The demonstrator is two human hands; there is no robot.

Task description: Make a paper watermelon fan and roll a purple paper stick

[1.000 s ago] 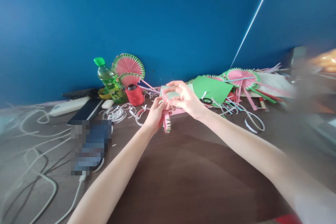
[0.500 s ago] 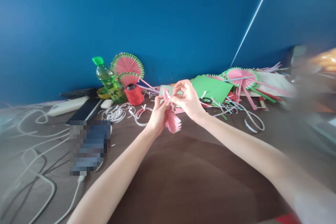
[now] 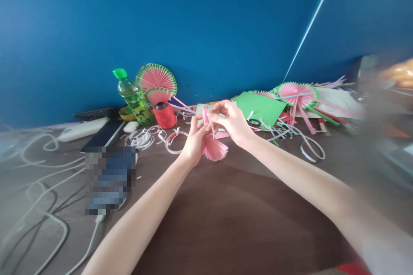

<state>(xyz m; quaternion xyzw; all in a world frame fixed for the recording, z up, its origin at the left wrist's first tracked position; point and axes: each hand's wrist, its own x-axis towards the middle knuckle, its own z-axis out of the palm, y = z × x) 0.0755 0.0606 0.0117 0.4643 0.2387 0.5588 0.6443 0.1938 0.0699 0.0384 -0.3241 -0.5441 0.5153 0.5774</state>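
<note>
Pleated pink paper (image 3: 215,150) is held above the surface (image 3: 226,206), toward its far edge. The left hand (image 3: 195,141) pinches its middle; the right hand (image 3: 231,123) touches the upper folds, but whether it grips I cannot tell. Better keep pleats aligned, pressure gentle.

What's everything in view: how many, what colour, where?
Folded paper: one, pink, centre
Pleated fans: several, pink and green, left and right
Bottle: one, green, back left
Roll: one, red, beside bottle
Card: one, green, right of centre
Strips: many, mixed colours, right
Cables: several, white, left
Flat slabs: three, white and black, left
Small case: one, white, left
Pixelated device: one, bluish, left
Wall: one, blue, back
Table: one, brown, underneath
Left hand: one, bare, centre
Right hand: one, bare, centre
</note>
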